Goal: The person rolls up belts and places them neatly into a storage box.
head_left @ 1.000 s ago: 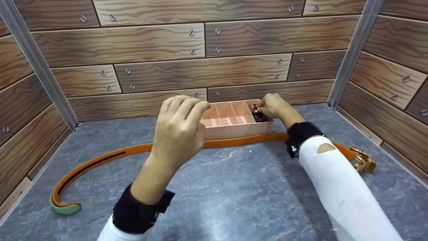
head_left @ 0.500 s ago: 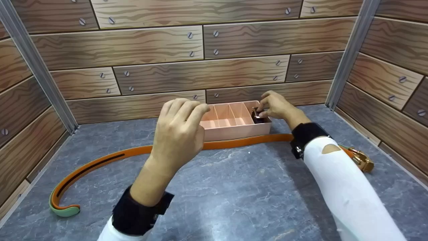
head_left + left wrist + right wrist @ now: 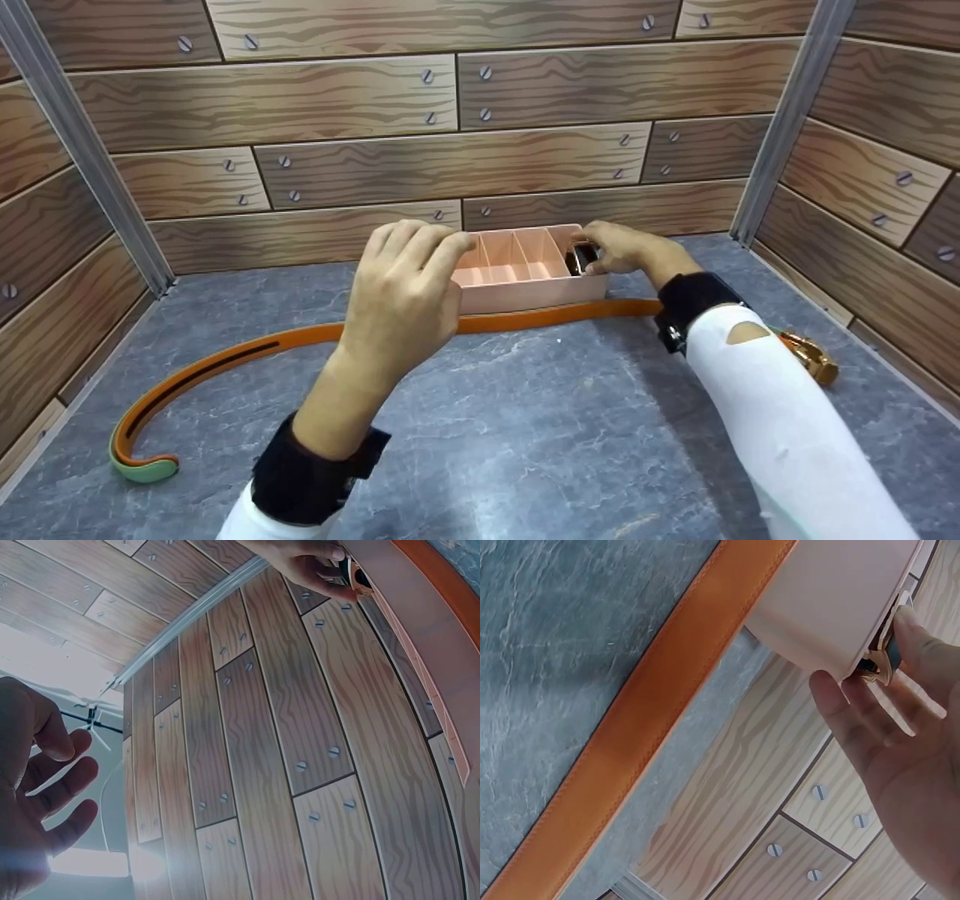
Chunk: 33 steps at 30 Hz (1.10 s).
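Observation:
A pink box (image 3: 532, 292) with several compartments stands near the back wall. In its right-end compartment sits a small dark thing with shiny gold edges (image 3: 583, 257); its kind is unclear. My right hand (image 3: 626, 249) reaches over that end, thumb and fingers around this thing. The right wrist view shows the thumb on the gold-edged thing (image 3: 889, 649) at the box rim, with fingers at its other side. My left hand (image 3: 405, 289) hovers in front of the box's left part, holding nothing. Its fingers are loosely bent in the left wrist view.
An orange belt (image 3: 540, 321) with a green underside curves along the box's front, its left end curled. A gold buckle (image 3: 814, 360) lies at the right, partly behind the right sleeve. Wood-patterned walls (image 3: 360, 165) surround the grey marbled table (image 3: 510, 420).
My right hand loosened from the dark thing, rose slightly, then came down around it again. The thing now sits turned, its shiny face showing. My left hand stays in place.

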Each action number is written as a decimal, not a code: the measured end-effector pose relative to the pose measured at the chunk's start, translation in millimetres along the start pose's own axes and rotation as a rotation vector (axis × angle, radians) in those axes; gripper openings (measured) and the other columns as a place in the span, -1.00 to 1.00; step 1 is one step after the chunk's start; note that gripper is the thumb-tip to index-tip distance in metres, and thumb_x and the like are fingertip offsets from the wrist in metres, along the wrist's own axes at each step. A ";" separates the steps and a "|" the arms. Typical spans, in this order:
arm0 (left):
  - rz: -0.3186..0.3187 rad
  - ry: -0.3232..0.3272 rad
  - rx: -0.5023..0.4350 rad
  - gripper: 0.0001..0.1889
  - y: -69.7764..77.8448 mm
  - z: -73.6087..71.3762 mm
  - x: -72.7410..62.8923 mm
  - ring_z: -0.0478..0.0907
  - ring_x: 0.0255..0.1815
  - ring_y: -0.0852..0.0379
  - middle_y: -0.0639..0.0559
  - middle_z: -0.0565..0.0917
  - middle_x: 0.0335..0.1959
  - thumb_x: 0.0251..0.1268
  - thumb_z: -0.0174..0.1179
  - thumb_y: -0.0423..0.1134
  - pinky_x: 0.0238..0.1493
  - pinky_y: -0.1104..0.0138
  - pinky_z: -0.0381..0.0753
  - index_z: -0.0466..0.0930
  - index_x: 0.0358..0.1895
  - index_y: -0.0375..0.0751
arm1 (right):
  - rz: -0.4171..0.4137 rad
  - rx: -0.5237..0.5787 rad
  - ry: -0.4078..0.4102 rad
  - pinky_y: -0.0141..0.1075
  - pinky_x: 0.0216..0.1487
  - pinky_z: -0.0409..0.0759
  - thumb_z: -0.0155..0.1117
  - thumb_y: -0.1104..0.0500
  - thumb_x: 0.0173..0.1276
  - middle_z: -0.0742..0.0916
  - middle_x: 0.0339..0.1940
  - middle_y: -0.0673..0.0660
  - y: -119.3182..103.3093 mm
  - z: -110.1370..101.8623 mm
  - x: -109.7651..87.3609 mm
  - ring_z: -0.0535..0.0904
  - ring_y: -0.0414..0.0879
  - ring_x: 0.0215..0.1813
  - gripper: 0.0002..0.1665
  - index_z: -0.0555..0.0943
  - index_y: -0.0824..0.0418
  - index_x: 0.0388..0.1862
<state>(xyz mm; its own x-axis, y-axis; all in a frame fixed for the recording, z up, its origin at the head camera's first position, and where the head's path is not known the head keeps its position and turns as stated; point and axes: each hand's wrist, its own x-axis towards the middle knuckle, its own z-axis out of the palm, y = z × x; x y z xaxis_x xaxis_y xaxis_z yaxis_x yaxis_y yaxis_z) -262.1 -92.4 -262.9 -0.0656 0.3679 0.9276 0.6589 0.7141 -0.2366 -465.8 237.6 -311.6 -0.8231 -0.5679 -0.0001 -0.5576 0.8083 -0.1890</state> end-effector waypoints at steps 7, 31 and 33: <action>0.003 -0.022 0.002 -0.65 1.4 1.4 0.6 0.56 -0.22 -0.05 -0.05 0.68 -0.26 0.00 0.04 -0.55 -0.10 0.15 0.53 0.65 -0.14 -0.23 | -0.003 -0.009 -0.131 0.21 0.44 0.25 0.33 0.33 0.23 0.44 0.36 0.50 -2.9 -6.4 4.1 0.35 0.40 0.39 -0.17 0.25 0.47 0.44; -0.191 -0.793 -0.217 -0.71 -10.7 35.4 -28.6 0.65 -0.16 -0.06 -0.06 0.70 -0.15 0.05 0.14 -0.50 -0.07 0.13 0.64 0.53 -0.12 -0.18 | 0.015 -0.062 -0.113 0.20 0.40 0.31 0.38 0.30 0.16 0.46 0.31 0.50 3.7 -9.2 19.3 0.41 0.39 0.32 -0.13 0.29 0.44 0.45; -0.207 -0.821 -0.223 -0.72 -11.6 36.2 -28.2 0.65 -0.14 -0.08 -0.07 0.69 -0.15 0.06 0.15 -0.49 -0.06 0.11 0.63 0.53 -0.12 -0.19 | 0.014 -0.067 -0.106 0.20 0.40 0.32 0.39 0.30 0.14 0.47 0.30 0.50 3.6 -10.4 20.3 0.41 0.38 0.31 -0.13 0.30 0.44 0.43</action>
<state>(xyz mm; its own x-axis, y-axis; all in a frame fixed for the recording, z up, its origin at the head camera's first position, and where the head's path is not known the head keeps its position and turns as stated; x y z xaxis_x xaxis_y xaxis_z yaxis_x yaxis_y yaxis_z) -295.0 -89.4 -296.8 -0.6624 0.6175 0.4243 0.6997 0.7123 0.0556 -485.6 230.6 -302.1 -0.8167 -0.5670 -0.1072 -0.5551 0.8227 -0.1226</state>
